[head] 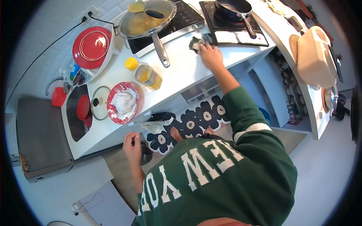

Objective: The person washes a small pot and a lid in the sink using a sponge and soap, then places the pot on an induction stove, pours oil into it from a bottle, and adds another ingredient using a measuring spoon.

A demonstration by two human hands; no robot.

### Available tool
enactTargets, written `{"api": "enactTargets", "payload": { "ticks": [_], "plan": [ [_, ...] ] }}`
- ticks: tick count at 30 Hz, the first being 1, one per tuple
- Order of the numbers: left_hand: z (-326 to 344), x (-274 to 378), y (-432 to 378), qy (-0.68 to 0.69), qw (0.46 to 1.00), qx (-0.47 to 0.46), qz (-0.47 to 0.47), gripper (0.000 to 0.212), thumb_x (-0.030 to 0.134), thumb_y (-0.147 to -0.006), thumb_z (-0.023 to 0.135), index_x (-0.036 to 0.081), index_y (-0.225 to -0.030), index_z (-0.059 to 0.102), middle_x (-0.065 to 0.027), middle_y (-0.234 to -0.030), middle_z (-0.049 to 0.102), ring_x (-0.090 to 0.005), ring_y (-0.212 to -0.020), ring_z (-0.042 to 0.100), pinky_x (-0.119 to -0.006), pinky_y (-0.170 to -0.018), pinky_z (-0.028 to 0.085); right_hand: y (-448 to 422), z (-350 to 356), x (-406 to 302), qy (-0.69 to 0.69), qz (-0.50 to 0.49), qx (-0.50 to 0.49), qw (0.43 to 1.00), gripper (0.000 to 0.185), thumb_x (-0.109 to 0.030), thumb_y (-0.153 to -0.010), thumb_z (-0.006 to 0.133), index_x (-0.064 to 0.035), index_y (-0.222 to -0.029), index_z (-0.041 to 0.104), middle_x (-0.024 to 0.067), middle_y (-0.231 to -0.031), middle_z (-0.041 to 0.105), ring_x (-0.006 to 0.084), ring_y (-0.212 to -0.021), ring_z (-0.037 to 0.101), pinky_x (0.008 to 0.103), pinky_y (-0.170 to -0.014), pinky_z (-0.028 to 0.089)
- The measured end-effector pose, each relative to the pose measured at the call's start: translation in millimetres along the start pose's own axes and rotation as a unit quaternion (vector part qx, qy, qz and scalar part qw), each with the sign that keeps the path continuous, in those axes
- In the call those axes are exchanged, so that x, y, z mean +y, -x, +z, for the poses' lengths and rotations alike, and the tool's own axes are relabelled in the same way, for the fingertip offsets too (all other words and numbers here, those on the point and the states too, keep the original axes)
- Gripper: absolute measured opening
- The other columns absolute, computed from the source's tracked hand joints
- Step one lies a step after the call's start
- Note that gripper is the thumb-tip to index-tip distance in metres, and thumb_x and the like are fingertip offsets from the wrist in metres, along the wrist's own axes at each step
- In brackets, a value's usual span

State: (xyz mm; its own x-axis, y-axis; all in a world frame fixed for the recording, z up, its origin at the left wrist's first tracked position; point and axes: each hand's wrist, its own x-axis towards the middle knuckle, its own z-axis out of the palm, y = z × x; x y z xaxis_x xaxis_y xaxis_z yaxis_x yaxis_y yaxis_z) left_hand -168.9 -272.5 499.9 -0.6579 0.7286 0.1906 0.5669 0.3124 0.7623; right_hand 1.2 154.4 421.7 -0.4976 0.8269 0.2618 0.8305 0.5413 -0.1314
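Note:
My right hand (211,56) grips a crumpled dark patterned cloth (195,44) on the white countertop (181,63), between the two cooktops. My left hand (132,147) hangs in front of the counter's edge with fingers loosely bent and nothing visible in it. Nearest to it on the counter is a red bowl (133,113) holding a white floury mass (124,103). Beside the bowl stands a clear bottle of yellow oil (147,76) with a yellow cap. A glass-lidded frying pan (131,28) sits on the left induction cooktop (186,17), its handle reaching over the counter.
A small black pan (232,7) rests on the right cooktop (226,38), handle towards me. A ladle (136,6) lies on the glass lid. Left are a red plate (93,46), a sink (74,124) and a loose lid (99,108). A beige bin (315,60) stands right.

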Motion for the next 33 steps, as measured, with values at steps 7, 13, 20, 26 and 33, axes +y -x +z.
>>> {"api": "enactTargets", "payload": {
  "ticks": [7, 13, 20, 26, 33],
  "plan": [
    [27, 12, -30, 0.01, 0.998, -0.034, 0.06, 0.007, 0.005, -0.085, 0.06, -0.002, -0.088, 0.062, -0.0106, -0.087, 0.061, -0.0213, -0.082, 0.059, -0.029, -0.077, 0.045, 115, -64, 81, -0.021, 0.131, -0.011, 0.991, 0.015, -0.012, -0.082, 0.052, -0.0096, -0.094, 0.062, 0.0118, -0.097, 0.063, 0.033, -0.085, 0.064, 0.0448, -0.071, 0.053],
    [46, 24, -45, 0.028, 0.993, -0.067, 0.092, 0.008, 0.005, -0.085, 0.06, -0.001, -0.088, 0.063, -0.0096, -0.086, 0.061, -0.0195, -0.082, 0.059, -0.029, -0.076, 0.046, 122, -113, 85, -0.114, 0.114, 0.163, 0.973, 0.02, -0.01, -0.08, 0.057, -0.017, -0.095, 0.068, 0.0081, -0.1, 0.066, 0.0295, -0.087, 0.063, 0.0418, -0.073, 0.052],
    [78, 49, -48, 0.037, 0.985, -0.125, 0.113, 0.007, 0.004, -0.084, 0.06, -0.001, -0.087, 0.064, -0.0099, -0.086, 0.061, -0.0207, -0.082, 0.06, -0.029, -0.075, 0.046, 94, -22, -1, -0.101, -0.089, 0.085, 0.987, 0.029, -0.028, -0.088, 0.054, -0.0257, -0.116, 0.062, 0.0022, -0.129, 0.054, 0.0269, -0.12, 0.048, 0.0466, -0.099, 0.039],
    [103, 60, -38, 0.033, 0.983, -0.146, 0.105, 0.007, 0.003, -0.083, 0.06, -0.001, -0.088, 0.064, -0.0103, -0.087, 0.062, -0.0214, -0.083, 0.06, -0.03, -0.076, 0.046, 64, -17, 63, -0.068, -0.05, 0.135, 0.987, 0.029, -0.029, -0.088, 0.054, -0.0238, -0.116, 0.061, 0.0035, -0.125, 0.057, 0.0279, -0.116, 0.052, 0.0435, -0.099, 0.039],
    [124, 77, -27, 0.036, 0.982, -0.152, 0.103, 0.007, 0.002, -0.083, 0.061, -0.001, -0.088, 0.064, -0.0106, -0.089, 0.062, -0.0212, -0.083, 0.06, -0.029, -0.076, 0.047, 53, -33, 153, -0.053, 0.006, 0.134, 0.989, 0.025, -0.008, -0.082, 0.049, -0.0132, -0.102, 0.063, 0.0054, -0.11, 0.061, 0.0279, -0.101, 0.057, 0.0368, -0.086, 0.051]
  ]
}}
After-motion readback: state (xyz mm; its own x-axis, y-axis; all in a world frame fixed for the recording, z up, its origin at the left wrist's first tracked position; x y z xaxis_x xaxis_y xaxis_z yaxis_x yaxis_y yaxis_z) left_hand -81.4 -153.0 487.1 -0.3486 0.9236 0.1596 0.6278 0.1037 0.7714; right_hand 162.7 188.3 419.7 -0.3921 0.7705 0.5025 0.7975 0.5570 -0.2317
